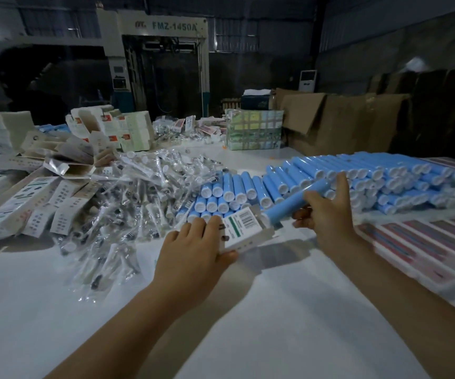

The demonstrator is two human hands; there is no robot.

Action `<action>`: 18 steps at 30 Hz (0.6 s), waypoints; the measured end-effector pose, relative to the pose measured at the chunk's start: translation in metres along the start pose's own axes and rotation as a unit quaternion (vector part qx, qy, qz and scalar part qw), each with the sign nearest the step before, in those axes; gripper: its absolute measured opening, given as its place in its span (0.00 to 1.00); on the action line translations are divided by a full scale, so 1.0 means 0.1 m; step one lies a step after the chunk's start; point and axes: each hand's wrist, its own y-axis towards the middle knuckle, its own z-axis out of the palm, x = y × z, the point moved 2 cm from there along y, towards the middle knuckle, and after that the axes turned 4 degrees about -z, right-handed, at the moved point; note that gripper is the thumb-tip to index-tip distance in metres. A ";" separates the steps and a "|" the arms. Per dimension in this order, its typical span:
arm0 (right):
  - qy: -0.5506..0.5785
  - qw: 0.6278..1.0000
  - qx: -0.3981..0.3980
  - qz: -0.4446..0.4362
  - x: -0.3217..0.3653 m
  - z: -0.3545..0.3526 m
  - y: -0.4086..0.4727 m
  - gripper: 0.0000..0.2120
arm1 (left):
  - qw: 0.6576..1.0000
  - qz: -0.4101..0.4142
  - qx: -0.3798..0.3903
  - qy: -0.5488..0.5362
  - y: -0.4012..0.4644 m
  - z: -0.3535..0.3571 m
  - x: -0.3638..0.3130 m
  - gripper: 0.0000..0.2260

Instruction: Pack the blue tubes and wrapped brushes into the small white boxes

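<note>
my left grip pinches a small white box above the table; my right grip holds a blue tube mid-body at its open end. tube seems light, stiff, slick; box crushable.

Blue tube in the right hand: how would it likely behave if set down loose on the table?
The blue tube looks round and smooth, so it would probably roll. It seems stiff, staying straight while the right hand grips one end. The left hand steadies the white box, which looks light.
</note>
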 end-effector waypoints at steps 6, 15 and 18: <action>-0.018 0.995 0.049 -0.083 -0.06 0.09 -0.34 0.39 | 1.000 -0.008 0.001 -0.003 -0.06 -0.02 -0.07 0.35; -0.119 0.984 0.106 -0.075 -0.18 0.15 -0.51 0.15 | 1.000 -0.027 0.009 0.001 -0.08 -0.04 -0.06 0.34; -0.115 0.988 0.077 -0.074 -0.20 0.14 -0.47 0.17 | 0.999 -0.034 0.010 0.010 -0.07 -0.06 -0.03 0.33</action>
